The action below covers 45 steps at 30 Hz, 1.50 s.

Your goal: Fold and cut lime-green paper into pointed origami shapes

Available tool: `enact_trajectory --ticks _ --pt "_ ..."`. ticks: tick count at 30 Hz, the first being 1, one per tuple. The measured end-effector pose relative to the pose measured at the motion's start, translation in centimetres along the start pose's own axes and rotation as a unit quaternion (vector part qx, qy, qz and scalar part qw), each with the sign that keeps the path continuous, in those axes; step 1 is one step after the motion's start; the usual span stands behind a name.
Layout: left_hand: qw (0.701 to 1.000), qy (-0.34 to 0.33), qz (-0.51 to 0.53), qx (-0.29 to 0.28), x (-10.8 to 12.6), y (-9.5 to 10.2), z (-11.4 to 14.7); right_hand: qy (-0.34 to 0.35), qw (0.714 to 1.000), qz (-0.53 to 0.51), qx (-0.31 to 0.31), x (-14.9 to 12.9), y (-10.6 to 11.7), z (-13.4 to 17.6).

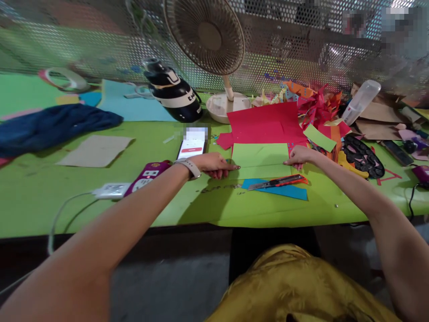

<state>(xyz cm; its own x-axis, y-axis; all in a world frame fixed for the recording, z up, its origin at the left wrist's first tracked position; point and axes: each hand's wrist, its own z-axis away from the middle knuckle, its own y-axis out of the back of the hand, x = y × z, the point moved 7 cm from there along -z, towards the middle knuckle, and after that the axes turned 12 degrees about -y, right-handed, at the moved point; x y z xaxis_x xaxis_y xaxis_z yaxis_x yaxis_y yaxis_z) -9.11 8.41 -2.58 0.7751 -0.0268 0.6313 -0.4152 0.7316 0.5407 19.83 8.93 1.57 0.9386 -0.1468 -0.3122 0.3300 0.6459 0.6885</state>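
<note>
A light green sheet of paper (pixel 259 154) lies in front of me, with a line or edge running across its lower part. My left hand (pixel 217 165) is at its left side, index finger stretched along the line and the other fingers curled. At the right end of the line, my right hand (pixel 300 156) is closed with its fingertips on the paper's edge. Just below lies an orange and black utility knife (pixel 281 181), its blade pointing left, on a blue paper strip (pixel 295 193). Behind the green sheet is a larger red paper (pixel 264 120).
A fan (pixel 228 105) and a dark bottle (pixel 177 96) stand at the back. Left of my hands are a lit phone (pixel 192 145) and a purple power strip (pixel 145 176) with a plugged-in charger (pixel 112 191). Paper scraps (pixel 321 105) and a yellow tool (pixel 350 165) lie right.
</note>
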Motion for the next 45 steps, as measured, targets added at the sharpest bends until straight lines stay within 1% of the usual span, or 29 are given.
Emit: enact_trajectory --ticks 3,6,7,9,11,12,14,17,19,21,22,24,26,28,30,31,33,35,36,37,38,41,43,45 --pt "1.0 0.0 0.007 0.01 0.0 0.1 0.0 -0.007 1.0 -0.026 -0.005 1.8 0.4 0.2" --pt "1.0 0.001 0.014 0.017 -0.1 0.1 0.0 -0.005 0.999 -0.02 0.033 3.0 1.6 0.5" --pt "1.0 0.002 0.016 0.018 -0.1 0.1 0.0 0.006 0.998 -0.016 0.059 2.9 2.0 0.7" --pt "1.0 0.002 0.02 0.021 0.0 0.1 0.0 0.048 0.989 -0.006 0.137 2.2 2.8 1.2" --pt "0.999 0.0 0.025 0.025 0.2 0.1 0.0 0.096 0.97 0.023 0.224 0.6 3.0 1.8" --pt "0.999 0.0 0.028 0.028 0.3 0.0 0.1 0.117 0.96 0.044 0.251 -0.2 2.7 2.0" --pt "0.999 0.006 0.037 0.036 0.6 0.1 0.4 0.135 0.952 0.088 0.261 -1.5 1.4 2.0" --pt "0.995 0.008 0.069 0.071 0.9 0.8 1.4 0.148 0.952 0.124 0.239 -2.3 0.0 1.5" --pt "0.988 -0.011 0.107 0.111 1.6 1.5 2.3 0.16 0.956 0.092 0.23 -2.2 0.0 1.4" --pt "0.977 -0.04 0.153 0.145 2.8 2.0 3.1 0.178 0.954 0.019 0.24 -2.0 0.8 1.6" --pt "0.971 -0.054 0.178 0.149 3.5 1.8 3.3 0.191 0.948 -0.023 0.253 -2.0 1.2 1.9" --pt "0.953 -0.091 0.237 0.166 5.5 1.3 3.2 0.222 0.925 -0.097 0.293 -2.2 1.9 2.9" --pt "0.919 -0.138 0.316 0.19 7.6 0.5 2.3 0.247 0.899 -0.143 0.331 -2.6 1.9 3.9" --pt "0.873 -0.185 0.39 0.228 9.3 0.1 0.9 0.259 0.884 -0.16 0.355 -3.1 1.4 4.7" --pt "0.825 -0.222 0.437 0.283 10.1 0.2 -0.4 0.272 0.879 -0.151 0.361 -3.4 0.8 5.3" --pt "0.813 -0.228 0.45 0.29 10.3 0.2 -1.1 0.282 0.875 -0.14 0.367 -3.4 0.8 5.6" --pt "0.798 -0.223 0.481 0.285 10.1 0.2 -2.2 0.309 0.855 -0.109 0.402 -3.1 1.4 6.6" --pt "0.791 -0.205 0.516 0.258 9.6 -0.1 -2.9 0.343 0.818 -0.056 0.459 -2.8 2.2 7.9" --pt "0.79 -0.194 0.529 0.241 9.3 -0.3 -3.2 0.364 0.801 -0.016 0.475 -2.9 2.2 8.4" --pt "0.792 -0.183 0.537 0.224 9.1 -0.7 -3.4 0.39 0.789 0.031 0.475 -3.1 1.9 8.7" --pt "0.798 -0.175 0.54 0.204 8.9 -1.1 -3.6 0.415 0.78 0.08 0.461 -3.5 1.3 8.9" --pt "0.816 -0.17 0.531 0.153 8.8 -2.5 -4.0 0.472 0.763 0.208 0.39 -4.4 -1.8 8.4" --pt "0.823 -0.172 0.526 0.125 9.0 -3.4 -4.2 0.486 0.752 0.259 0.362 -4.7 -3.5 7.8" --pt "0.827 -0.172 0.525 0.105 9.2 -4.0 -4.3 0.494 0.74 0.28 0.36 -4.7 -4.5 7.4"
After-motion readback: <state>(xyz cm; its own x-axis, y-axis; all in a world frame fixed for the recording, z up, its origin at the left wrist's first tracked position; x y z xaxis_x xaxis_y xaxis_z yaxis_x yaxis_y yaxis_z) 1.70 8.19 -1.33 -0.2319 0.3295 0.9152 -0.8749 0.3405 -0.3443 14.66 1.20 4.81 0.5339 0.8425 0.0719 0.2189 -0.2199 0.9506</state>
